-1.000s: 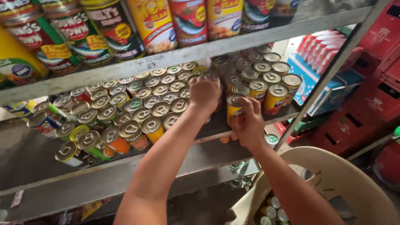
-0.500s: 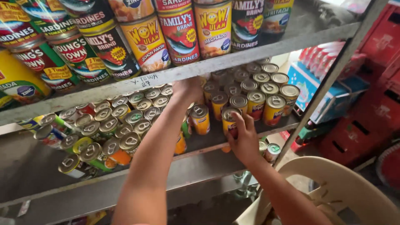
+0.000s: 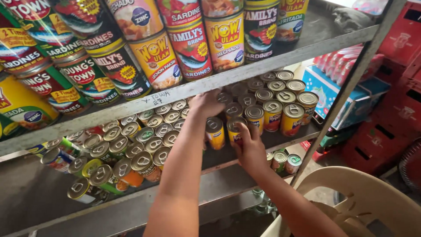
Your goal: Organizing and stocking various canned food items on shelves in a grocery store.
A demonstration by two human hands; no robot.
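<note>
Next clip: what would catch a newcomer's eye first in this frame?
Two bare arms reach into the middle tier of a grey metal shelf: the left hand goes deep among the cans, and the right hand rests on a yellow can near the front edge. Rows of small pull-tab cans pack that tier, with taller bright-labelled cans stacked on the tier above. A beige plastic chair stands at lower right.

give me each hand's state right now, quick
Left hand: reaching deep into the middle shelf among the cans; cannot tell if it grips anything.
Right hand: closed around a yellow can at the shelf front.
</note>
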